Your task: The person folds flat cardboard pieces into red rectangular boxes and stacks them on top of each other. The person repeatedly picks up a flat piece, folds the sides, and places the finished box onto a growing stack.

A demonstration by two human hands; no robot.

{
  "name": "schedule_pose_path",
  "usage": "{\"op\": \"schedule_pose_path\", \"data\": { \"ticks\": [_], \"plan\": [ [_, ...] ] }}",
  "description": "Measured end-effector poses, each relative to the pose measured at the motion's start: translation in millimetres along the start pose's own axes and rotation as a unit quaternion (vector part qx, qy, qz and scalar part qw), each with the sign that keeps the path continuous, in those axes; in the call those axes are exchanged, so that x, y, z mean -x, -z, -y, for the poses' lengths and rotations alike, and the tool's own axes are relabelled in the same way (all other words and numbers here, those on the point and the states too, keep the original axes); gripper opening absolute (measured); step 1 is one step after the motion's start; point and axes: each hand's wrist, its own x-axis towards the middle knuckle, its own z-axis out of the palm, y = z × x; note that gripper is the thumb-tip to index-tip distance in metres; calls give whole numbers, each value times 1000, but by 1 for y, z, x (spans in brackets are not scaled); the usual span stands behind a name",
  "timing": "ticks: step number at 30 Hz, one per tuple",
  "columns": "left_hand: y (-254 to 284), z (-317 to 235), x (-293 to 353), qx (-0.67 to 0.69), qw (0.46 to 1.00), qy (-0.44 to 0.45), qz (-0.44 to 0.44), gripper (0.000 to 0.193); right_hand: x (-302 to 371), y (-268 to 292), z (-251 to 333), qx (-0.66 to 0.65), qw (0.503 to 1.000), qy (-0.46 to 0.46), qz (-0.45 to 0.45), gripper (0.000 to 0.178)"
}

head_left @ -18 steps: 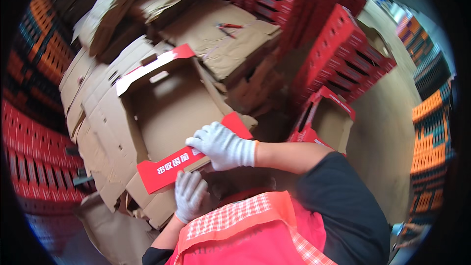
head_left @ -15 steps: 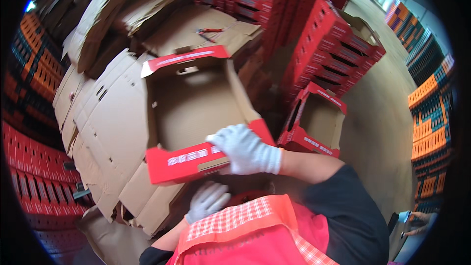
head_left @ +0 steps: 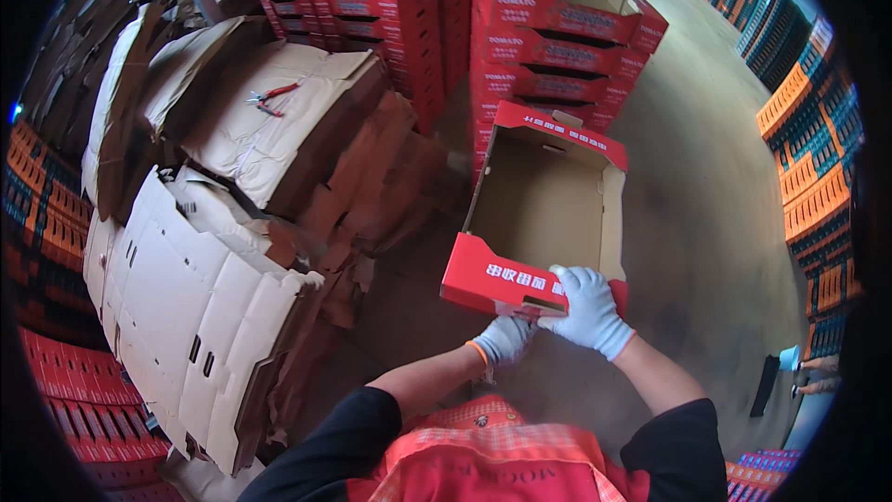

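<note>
Cardboard tray (head_left: 541,209), rectangular, red-walled, is clasped by the knit-gloved right hand (head_left: 585,310); the left hand (head_left: 505,340)'s grip is unclear

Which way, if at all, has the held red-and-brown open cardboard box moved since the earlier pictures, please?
Yes, rightward: the box, earlier held over the flattened brown cardboard pile, is now to its right.

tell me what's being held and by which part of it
An open red cardboard box. The right hand grips its near wall toward the right end; the left hand is at that wall's lower edge, grip unclear.
</note>
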Motion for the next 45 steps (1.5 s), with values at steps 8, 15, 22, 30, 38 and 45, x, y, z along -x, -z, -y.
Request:
{"op": "schedule_pose_path", "data": {
  "ticks": [8, 15, 22, 30, 38, 45],
  "plan": [
    [-23, 3, -30, 26, 998, 42, -26, 44, -25, -64, -59, -72, 997, -26, 28, 74],
    [28, -14, 70, 148, 980, -103, -81, 52, -41, -62, -50, -29, 991, -17, 132, 92],
    [95, 12, 291, 65, 813, 323, -479, 56, -94, -34, 72, -159, 966, 68, 192, 56],
    [136, 92, 645, -187, 498, 811, -243, 77, -241, -110, 330, -348, 899, 267, 17, 36],
    [122, 129, 756, 349, 272, 594, -672, 63, -320, -204, 453, -209, 961, 92, 157, 101],
    [181, 54, 729, 480, 297, 367, -739, 44, -317, -153, 460, -117, 971, 175, 110, 67]
  ]
}}
